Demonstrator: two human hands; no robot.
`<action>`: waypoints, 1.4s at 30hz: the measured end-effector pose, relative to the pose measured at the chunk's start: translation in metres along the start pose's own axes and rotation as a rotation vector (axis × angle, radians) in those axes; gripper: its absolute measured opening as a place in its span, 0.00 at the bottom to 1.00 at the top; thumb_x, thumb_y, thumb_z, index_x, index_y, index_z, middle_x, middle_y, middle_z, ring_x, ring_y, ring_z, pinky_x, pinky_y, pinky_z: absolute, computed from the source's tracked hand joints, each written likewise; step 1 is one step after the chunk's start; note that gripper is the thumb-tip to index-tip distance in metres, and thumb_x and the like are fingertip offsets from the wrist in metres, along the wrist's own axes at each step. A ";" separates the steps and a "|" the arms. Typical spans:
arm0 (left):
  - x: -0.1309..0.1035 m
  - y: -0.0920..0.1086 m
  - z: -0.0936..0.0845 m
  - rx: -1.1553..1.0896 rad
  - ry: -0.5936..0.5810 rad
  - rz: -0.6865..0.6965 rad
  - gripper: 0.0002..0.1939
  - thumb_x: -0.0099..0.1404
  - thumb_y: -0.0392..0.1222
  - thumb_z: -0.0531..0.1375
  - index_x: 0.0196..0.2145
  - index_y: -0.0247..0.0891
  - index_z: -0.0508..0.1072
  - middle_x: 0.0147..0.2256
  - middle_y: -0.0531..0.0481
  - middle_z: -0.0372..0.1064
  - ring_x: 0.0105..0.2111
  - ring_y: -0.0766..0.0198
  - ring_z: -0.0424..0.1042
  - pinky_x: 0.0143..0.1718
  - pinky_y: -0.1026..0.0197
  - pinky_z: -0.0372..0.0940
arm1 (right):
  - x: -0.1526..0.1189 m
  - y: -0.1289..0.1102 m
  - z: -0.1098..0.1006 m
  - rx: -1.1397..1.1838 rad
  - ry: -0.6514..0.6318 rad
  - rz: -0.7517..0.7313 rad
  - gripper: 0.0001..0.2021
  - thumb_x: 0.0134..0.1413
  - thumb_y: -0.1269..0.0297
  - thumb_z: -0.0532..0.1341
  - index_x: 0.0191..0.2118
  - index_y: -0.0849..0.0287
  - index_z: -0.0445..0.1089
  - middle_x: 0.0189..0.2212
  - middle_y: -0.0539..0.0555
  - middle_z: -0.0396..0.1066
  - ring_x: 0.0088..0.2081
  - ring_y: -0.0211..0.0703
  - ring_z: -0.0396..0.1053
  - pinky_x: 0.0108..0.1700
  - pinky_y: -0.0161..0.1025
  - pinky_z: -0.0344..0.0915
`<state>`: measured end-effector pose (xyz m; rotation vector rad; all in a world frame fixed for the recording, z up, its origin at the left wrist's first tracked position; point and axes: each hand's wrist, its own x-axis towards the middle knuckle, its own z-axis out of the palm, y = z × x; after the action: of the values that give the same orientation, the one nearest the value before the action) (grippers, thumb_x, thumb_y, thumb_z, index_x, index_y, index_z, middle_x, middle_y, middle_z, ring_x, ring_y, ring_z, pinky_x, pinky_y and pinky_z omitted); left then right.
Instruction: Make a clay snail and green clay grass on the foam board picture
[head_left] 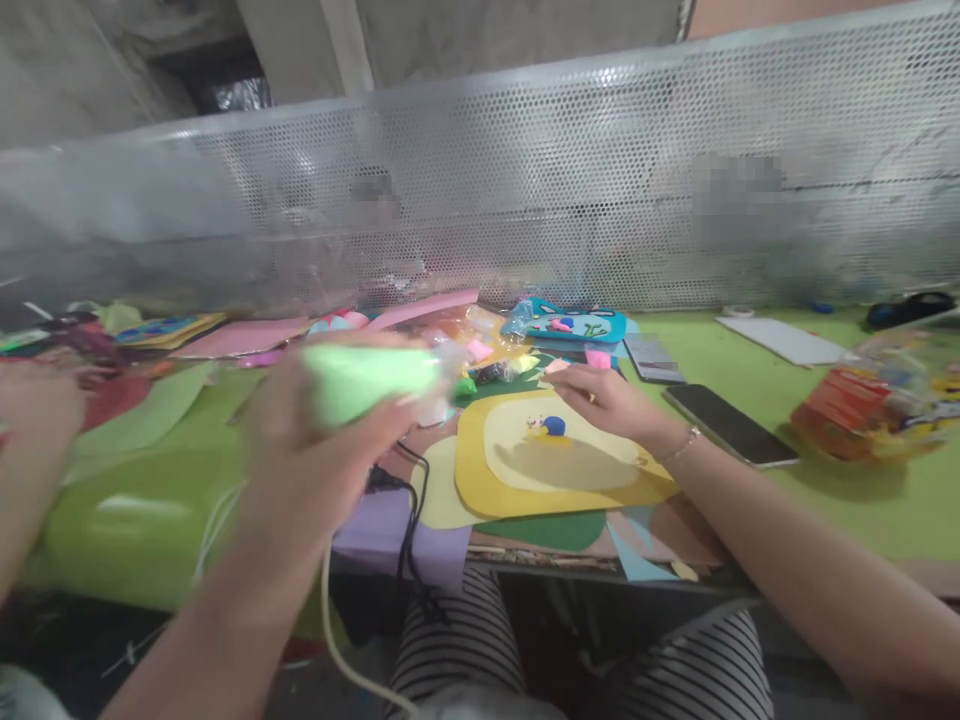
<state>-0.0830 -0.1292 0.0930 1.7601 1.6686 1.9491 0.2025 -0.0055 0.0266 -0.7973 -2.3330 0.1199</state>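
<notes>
My left hand [285, 440] is raised over the table, closed around a light-green lump [375, 378], blurred by motion, with what looks like clear plastic at its right end. My right hand [604, 398] hovers near the top edge of a yellow card [472, 470], fingers stretched forward and nothing visible in them. On the card's pale yellow centre [600, 465] sits a small figure [553, 427] with a blue round body and a whitish front end.
Clay packets [480, 350], a blue decorated board [574, 322] and coloured paper lie behind the card. A phone [727, 425] and an orange bag [862, 400] are right. Black cables [412, 510] hang over the front edge. Another person's hand [37, 405] is far left.
</notes>
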 end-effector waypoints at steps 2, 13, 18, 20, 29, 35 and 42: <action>-0.003 0.008 0.056 -0.367 -0.418 -0.132 0.19 0.49 0.50 0.67 0.39 0.46 0.73 0.38 0.52 0.71 0.40 0.55 0.73 0.39 0.50 0.70 | 0.001 -0.003 0.002 0.089 0.045 -0.035 0.15 0.63 0.61 0.50 0.50 0.57 0.67 0.38 0.57 0.72 0.37 0.44 0.69 0.39 0.41 0.66; 0.000 -0.059 0.174 -0.448 -0.427 -0.318 0.20 0.48 0.56 0.67 0.28 0.39 0.67 0.28 0.51 0.68 0.31 0.61 0.69 0.31 0.59 0.64 | 0.008 0.010 0.021 0.516 0.024 0.232 0.11 0.59 0.59 0.53 0.40 0.59 0.69 0.37 0.56 0.71 0.38 0.44 0.70 0.41 0.43 0.69; -0.002 -0.071 0.173 -0.404 -0.478 -0.189 0.17 0.52 0.54 0.64 0.31 0.40 0.67 0.30 0.52 0.68 0.34 0.61 0.69 0.36 0.58 0.65 | 0.010 0.011 0.028 0.540 0.182 0.387 0.12 0.55 0.56 0.58 0.36 0.59 0.71 0.32 0.54 0.73 0.34 0.43 0.71 0.38 0.42 0.69; -0.003 -0.071 0.175 -0.445 -0.514 -0.187 0.17 0.53 0.53 0.64 0.33 0.40 0.67 0.32 0.51 0.69 0.35 0.61 0.69 0.38 0.58 0.65 | 0.012 0.013 0.027 0.538 0.188 0.415 0.12 0.52 0.54 0.59 0.31 0.59 0.71 0.28 0.53 0.73 0.32 0.42 0.70 0.35 0.40 0.68; -0.007 -0.068 0.176 -0.578 -0.692 -0.270 0.21 0.54 0.56 0.62 0.39 0.39 0.67 0.38 0.48 0.68 0.36 0.60 0.70 0.36 0.56 0.68 | 0.011 0.011 0.018 0.742 0.043 0.476 0.18 0.42 0.48 0.66 0.24 0.60 0.69 0.22 0.51 0.70 0.26 0.38 0.67 0.34 0.39 0.66; -0.016 -0.063 0.175 -0.267 -0.347 0.047 0.22 0.60 0.50 0.59 0.48 0.39 0.60 0.48 0.40 0.61 0.50 0.52 0.62 0.52 0.47 0.58 | 0.009 0.001 0.019 0.665 0.049 0.373 0.17 0.53 0.50 0.59 0.24 0.59 0.66 0.22 0.49 0.66 0.27 0.38 0.66 0.34 0.38 0.64; -0.025 -0.046 0.162 -0.038 -0.527 0.410 0.16 0.67 0.46 0.50 0.22 0.41 0.53 0.24 0.52 0.57 0.28 0.63 0.61 0.32 0.59 0.58 | 0.009 -0.012 0.018 0.333 0.053 0.156 0.10 0.56 0.61 0.56 0.26 0.58 0.63 0.24 0.49 0.64 0.27 0.38 0.62 0.29 0.35 0.59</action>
<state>0.0168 -0.0190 0.0094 2.4668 1.1580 1.4065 0.1793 -0.0083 0.0207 -0.8001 -2.1221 0.5329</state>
